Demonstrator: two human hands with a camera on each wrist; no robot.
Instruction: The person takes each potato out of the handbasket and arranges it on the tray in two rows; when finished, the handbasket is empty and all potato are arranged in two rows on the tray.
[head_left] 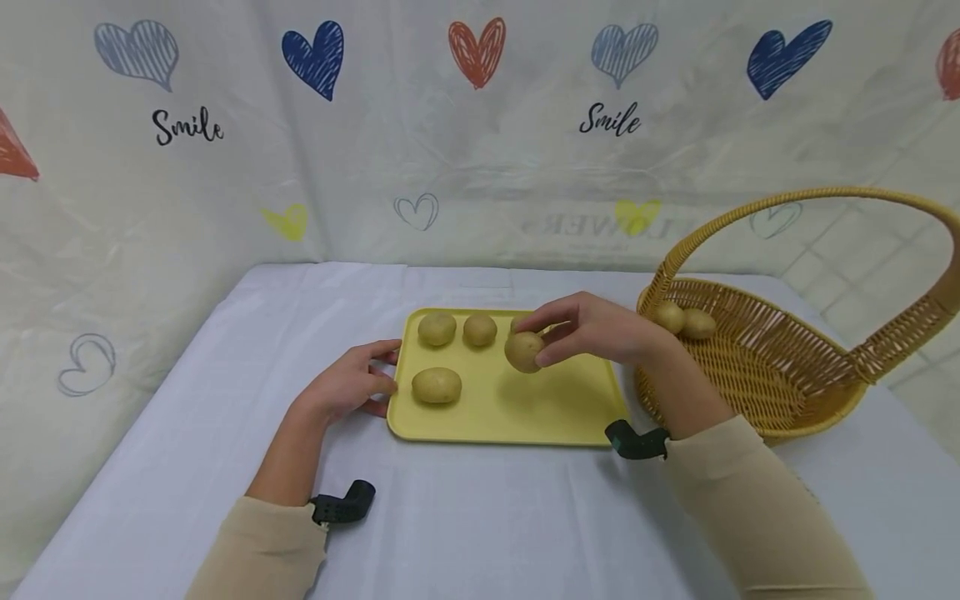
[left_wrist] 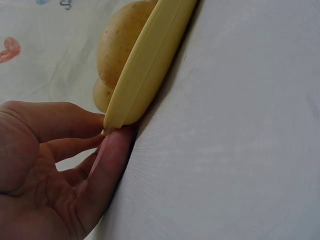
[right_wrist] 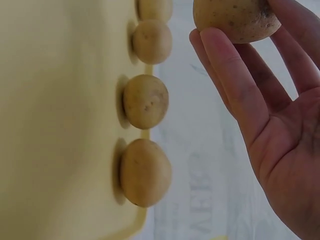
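Observation:
My right hand point(head_left: 600, 329) holds a round potato point(head_left: 523, 352) between thumb and fingers, above the middle of a yellow tray point(head_left: 525, 417). In the right wrist view this held potato point(right_wrist: 235, 20) is cut off by the top edge. Along the tray's far side lies a row of potatoes, among them one at the left point(head_left: 437, 329) and another beside it point(head_left: 480, 330); the right hand partly hides the rest of the row. A longer potato point(head_left: 437, 386) sits near-left on the tray. My left hand point(head_left: 348, 383) pinches the tray's left rim point(left_wrist: 145, 65).
A wicker basket point(head_left: 780, 375) with a tall arched handle stands right of the tray, close to the right forearm. Inside it, two potatoes point(head_left: 699, 323) rest at the far left. A white cloth point(head_left: 480, 517) covers the table; a heart-printed sheet point(head_left: 480, 142) hangs behind.

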